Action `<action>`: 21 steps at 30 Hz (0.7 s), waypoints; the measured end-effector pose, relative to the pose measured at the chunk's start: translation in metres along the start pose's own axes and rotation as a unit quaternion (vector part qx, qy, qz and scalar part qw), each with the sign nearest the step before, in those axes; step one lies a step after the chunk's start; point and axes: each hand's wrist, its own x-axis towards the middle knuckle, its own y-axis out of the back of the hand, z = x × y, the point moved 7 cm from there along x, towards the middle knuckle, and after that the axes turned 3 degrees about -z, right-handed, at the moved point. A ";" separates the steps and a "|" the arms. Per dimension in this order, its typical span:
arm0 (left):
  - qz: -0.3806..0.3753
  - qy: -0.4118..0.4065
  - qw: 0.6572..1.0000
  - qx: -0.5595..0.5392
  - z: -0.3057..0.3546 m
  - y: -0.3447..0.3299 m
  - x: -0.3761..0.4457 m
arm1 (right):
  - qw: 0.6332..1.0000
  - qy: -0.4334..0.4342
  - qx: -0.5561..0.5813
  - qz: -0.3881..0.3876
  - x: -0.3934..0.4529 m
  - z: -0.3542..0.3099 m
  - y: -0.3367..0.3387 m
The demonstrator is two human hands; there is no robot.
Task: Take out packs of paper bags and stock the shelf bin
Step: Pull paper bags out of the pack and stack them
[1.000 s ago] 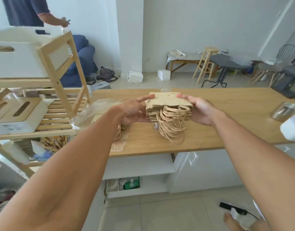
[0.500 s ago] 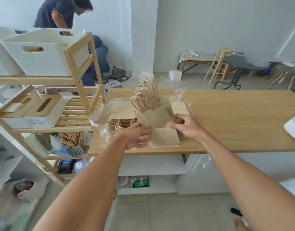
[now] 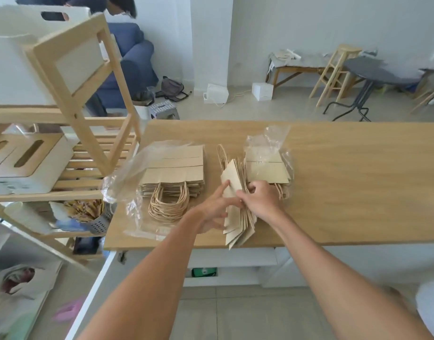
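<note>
I hold a bundle of flat brown paper bags (image 3: 238, 217) on edge above the wooden table's (image 3: 346, 182) front edge, handles pointing away. My left hand (image 3: 217, 209) presses its left face and my right hand (image 3: 260, 200) grips its top right. A second stack of bags (image 3: 176, 173) with twine handles lies to the left, half out of a clear plastic wrapper (image 3: 127, 177). A third stack (image 3: 267, 168) in plastic lies just beyond my right hand. The white shelf bin (image 3: 71, 57) sits on top of the wooden rack (image 3: 93, 133) at the left.
White lidded boxes (image 3: 32, 163) rest on the rack's middle shelf, a grey cutlery holder (image 3: 98, 222) below. A person (image 3: 118, 6) bends by a blue sofa behind the rack. Stool (image 3: 338, 72), dark round table (image 3: 377, 74) and small boxes stand on the floor beyond.
The bundle turned over from handles hanging down to handles up, then came down toward the table's front edge and now stands on edge. The view tilted downward.
</note>
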 end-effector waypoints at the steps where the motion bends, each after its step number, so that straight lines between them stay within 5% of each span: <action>1: -0.012 0.006 1.000 0.007 -0.001 0.000 0.002 | 1.000 -0.003 0.005 -0.015 0.005 -0.001 -0.003; 9: 0.024 0.000 0.998 -0.050 -0.004 0.028 0.001 | 0.969 -0.033 0.179 -0.167 0.015 0.011 -0.042; 21: 0.035 0.012 0.999 -0.010 -0.006 0.035 -0.017 | 0.961 -0.010 0.238 -0.138 -0.010 0.006 -0.048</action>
